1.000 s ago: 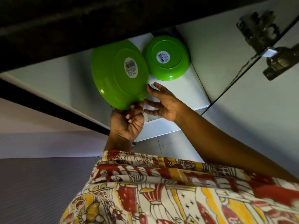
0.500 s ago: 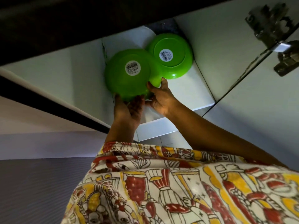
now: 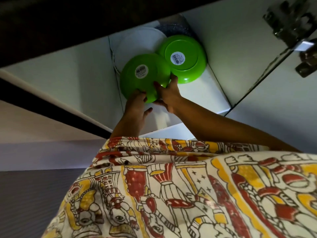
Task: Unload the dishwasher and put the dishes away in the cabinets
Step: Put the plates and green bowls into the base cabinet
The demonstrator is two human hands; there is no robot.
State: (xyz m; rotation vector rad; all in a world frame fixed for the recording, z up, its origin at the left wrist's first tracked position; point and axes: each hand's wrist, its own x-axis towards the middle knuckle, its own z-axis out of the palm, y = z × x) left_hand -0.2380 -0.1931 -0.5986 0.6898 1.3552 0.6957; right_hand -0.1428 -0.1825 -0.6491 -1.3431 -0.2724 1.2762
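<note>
I look into a low white cabinet. A green bowl [image 3: 142, 76] lies upside down on the cabinet shelf [image 3: 202, 93], its barcode sticker facing me. My left hand [image 3: 137, 107] holds its near rim from below. My right hand [image 3: 169, 95] grips the same rim at the right, fingers spread on the bowl. A second green bowl [image 3: 186, 57] sits upside down just behind and to the right, touching the first. A white plate [image 3: 137, 42] lies behind the held bowl, partly covered by it.
A dark round dish [image 3: 173, 29] shows at the back of the shelf. The cabinet door [image 3: 274, 114] stands open at right, with metal hinges [image 3: 291, 19] above. A dark countertop edge [image 3: 68, 18] overhangs the cabinet. My patterned garment [image 3: 188, 194] fills the lower view.
The held bowl went from tilted in my left hand to flat on the shelf, farther in beside the other bowl. My right hand came onto its rim. The white plate came into view.
</note>
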